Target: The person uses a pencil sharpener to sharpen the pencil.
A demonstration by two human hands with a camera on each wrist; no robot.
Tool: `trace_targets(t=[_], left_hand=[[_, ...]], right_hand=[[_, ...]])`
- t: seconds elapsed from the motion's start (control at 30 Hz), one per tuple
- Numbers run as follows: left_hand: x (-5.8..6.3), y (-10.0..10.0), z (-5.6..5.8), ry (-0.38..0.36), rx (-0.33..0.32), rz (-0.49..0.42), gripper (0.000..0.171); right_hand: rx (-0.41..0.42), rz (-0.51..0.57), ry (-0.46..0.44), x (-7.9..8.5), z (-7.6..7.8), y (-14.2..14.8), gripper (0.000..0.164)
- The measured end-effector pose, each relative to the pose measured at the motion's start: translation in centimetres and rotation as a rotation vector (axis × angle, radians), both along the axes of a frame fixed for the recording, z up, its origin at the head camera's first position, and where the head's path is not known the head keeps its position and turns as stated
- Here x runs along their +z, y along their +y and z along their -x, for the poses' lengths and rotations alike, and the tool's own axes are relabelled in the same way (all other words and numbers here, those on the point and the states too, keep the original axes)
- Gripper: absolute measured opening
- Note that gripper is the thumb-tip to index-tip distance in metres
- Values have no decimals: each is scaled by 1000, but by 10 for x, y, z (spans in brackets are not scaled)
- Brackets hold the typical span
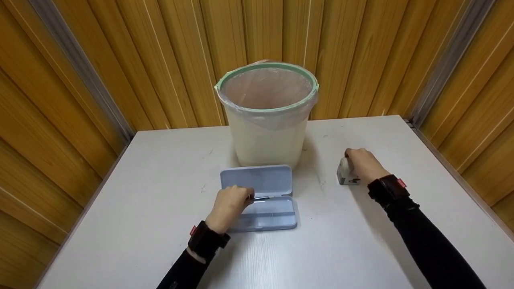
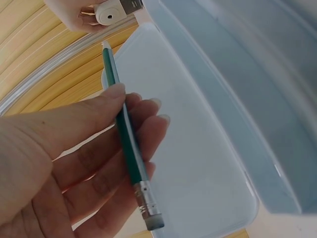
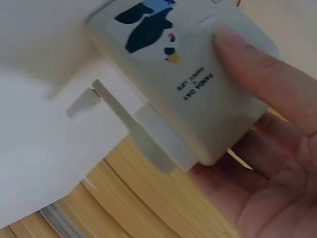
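Note:
My left hand (image 1: 229,205) pinches a green pencil (image 2: 130,141) between thumb and fingertips, above the open light-blue pencil case (image 1: 283,220). In the left wrist view the pencil's eraser end, with its silver ferrule, points toward the camera and the pale tip points away. To the right, my right hand (image 1: 364,165) grips a cream hand-crank pencil sharpener (image 3: 198,94) with a penguin-like print on its side. Its small crank handle (image 3: 116,106) sticks out from one end. In the head view the sharpener is at or just above the table; contact is unclear.
A cream bin (image 1: 267,140) with a green rim and a clear plastic liner stands behind the pencil case. The white table (image 1: 168,192) is bordered by wood-look panel walls (image 1: 176,60) at the back and sides.

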State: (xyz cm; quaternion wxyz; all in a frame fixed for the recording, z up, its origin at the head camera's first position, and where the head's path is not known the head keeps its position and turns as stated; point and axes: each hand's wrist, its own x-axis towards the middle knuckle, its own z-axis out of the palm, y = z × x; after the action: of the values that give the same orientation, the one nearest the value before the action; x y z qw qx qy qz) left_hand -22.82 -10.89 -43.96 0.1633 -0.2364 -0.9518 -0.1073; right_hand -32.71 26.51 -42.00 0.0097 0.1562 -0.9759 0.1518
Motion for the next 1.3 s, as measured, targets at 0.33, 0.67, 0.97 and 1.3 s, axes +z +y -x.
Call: trace_targets(t=[0.33, 0.67, 0.97, 1.3], left_hand=[[-1, 0, 1, 27, 8, 5, 13], [-3, 0, 2, 45, 18, 10, 14], [-1, 2, 1, 64, 4, -15, 13], [0, 15, 0, 96, -33, -30, 8]], right_hand=[[98, -50, 91, 3, -29, -19, 32], [163, -50, 125, 6, -56, -37, 34], [180, -27, 107, 6, -67, -45, 36], [173, -7, 157, 2, -70, -43, 33]])
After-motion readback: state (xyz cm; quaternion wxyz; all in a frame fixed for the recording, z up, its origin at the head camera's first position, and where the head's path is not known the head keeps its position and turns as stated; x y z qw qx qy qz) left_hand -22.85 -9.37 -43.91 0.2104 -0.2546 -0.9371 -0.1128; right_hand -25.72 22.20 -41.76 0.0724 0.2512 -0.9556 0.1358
